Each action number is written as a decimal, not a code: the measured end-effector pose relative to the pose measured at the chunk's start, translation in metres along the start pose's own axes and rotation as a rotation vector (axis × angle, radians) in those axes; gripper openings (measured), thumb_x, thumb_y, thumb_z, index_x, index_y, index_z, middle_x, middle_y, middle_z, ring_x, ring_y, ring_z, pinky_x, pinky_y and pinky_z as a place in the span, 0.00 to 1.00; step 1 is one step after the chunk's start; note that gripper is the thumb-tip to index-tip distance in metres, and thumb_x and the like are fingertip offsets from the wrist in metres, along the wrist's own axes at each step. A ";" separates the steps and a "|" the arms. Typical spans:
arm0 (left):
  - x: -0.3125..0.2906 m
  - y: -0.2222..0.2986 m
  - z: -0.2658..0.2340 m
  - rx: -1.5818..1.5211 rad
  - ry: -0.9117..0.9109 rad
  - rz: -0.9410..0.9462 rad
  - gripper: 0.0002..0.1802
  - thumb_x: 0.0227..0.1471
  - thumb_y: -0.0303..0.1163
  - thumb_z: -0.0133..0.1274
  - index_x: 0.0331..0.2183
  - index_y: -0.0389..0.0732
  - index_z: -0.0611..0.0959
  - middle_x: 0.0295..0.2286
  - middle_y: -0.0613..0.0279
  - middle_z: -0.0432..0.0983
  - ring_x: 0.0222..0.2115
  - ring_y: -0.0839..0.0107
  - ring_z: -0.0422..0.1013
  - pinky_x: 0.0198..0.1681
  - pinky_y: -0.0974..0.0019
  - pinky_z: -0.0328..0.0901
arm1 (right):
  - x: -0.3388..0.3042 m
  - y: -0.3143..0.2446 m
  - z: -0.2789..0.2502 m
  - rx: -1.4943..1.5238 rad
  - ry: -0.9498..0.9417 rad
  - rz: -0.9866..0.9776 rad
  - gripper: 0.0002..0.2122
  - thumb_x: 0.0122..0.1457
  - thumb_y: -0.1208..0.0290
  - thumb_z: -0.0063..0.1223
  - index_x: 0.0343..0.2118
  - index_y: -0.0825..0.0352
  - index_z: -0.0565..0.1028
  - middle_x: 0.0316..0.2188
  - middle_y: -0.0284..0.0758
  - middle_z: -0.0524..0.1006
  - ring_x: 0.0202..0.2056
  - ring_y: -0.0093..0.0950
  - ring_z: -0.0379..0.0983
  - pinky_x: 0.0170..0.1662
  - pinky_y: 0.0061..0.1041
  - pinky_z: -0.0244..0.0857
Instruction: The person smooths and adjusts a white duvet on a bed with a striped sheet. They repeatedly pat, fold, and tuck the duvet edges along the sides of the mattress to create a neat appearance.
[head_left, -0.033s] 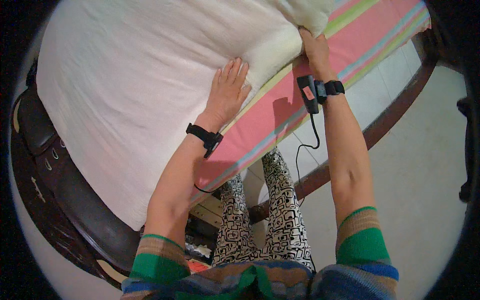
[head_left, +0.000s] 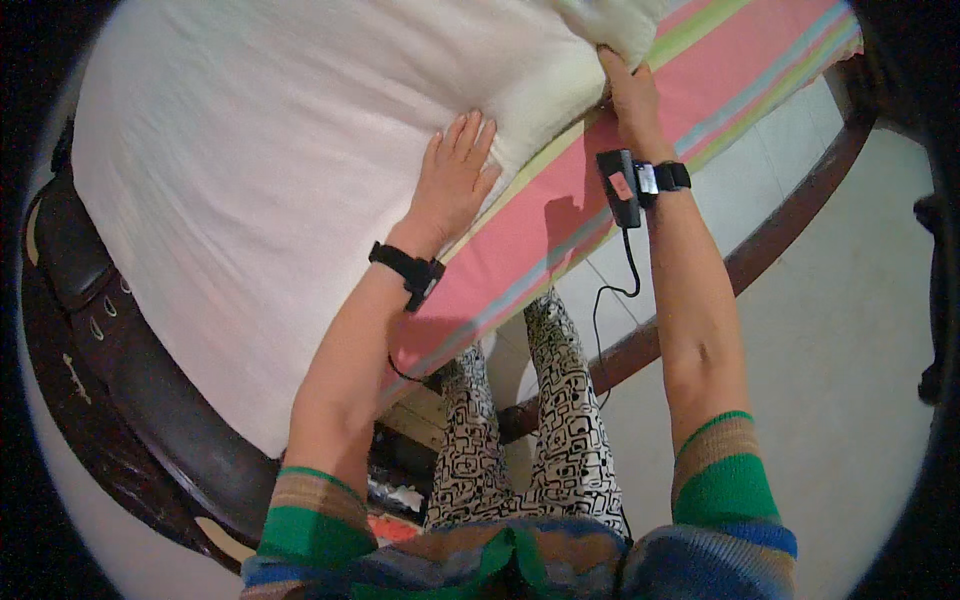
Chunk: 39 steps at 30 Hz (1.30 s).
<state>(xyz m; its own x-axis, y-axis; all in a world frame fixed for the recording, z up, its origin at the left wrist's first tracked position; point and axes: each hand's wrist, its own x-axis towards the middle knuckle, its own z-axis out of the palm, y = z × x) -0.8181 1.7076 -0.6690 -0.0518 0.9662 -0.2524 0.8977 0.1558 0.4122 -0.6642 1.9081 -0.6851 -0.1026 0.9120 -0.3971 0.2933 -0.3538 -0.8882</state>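
Note:
A thick white quilt (head_left: pixel 270 190), softly wrinkled, covers most of the bed. Under its edge shows a pink sheet (head_left: pixel 690 85) with yellow-green and pale blue stripes. My left hand (head_left: pixel 452 180) lies flat on the quilt near its edge, fingers stretched and slightly apart. Farther up and to the right, my right hand (head_left: pixel 630 95) grips the quilt's edge where it bunches up. Its thumb shows, while most of the fingers are hidden by the fabric. Black straps circle both wrists, and a small black box (head_left: pixel 619 188) with a cable sits at the right one.
A dark padded headboard (head_left: pixel 160 345) curves along the left. The dark wooden bed rail (head_left: pixel 780 240) runs at the right, with pale slats or boards inside it. My legs in patterned trousers (head_left: pixel 570 410) stand against the bed's side. A thin black cable (head_left: pixel 598 320) hangs below my right wrist.
Hardly anything differs. Both hands have shifted very slightly; my left hand stays flat on the quilt and my right keeps its grip on the edge.

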 end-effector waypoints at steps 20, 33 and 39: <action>-0.145 -0.011 -0.014 0.027 0.236 -0.205 0.26 0.40 0.27 0.56 0.46 0.38 0.73 0.40 0.52 0.71 0.41 0.53 0.67 0.45 0.55 0.62 | -0.088 0.027 0.037 0.488 -0.310 0.209 0.12 0.54 0.68 0.52 0.40 0.67 0.72 0.32 0.31 0.75 0.32 0.23 0.72 0.36 0.25 0.66; -0.162 0.010 0.022 -0.051 0.326 -0.203 0.27 0.41 0.26 0.50 0.47 0.42 0.72 0.47 0.53 0.67 0.49 0.58 0.63 0.52 0.57 0.57 | -0.056 0.050 -0.006 0.049 -0.439 0.329 0.13 0.56 0.64 0.46 0.40 0.67 0.74 0.32 0.31 0.75 0.34 0.23 0.70 0.39 0.25 0.63; -0.256 -0.001 0.001 0.161 0.534 -0.491 0.32 0.37 0.28 0.56 0.50 0.42 0.69 0.49 0.54 0.62 0.50 0.56 0.58 0.53 0.54 0.54 | -0.033 0.065 -0.026 0.098 -0.385 0.412 0.15 0.58 0.64 0.47 0.46 0.63 0.71 0.39 0.31 0.74 0.39 0.24 0.71 0.42 0.26 0.68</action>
<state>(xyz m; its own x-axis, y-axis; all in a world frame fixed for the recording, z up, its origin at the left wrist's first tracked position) -0.8058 1.4601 -0.6056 -0.6322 0.7680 0.1025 0.7676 0.6029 0.2174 -0.6174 1.8606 -0.7241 -0.3431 0.5599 -0.7542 0.2949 -0.6981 -0.6524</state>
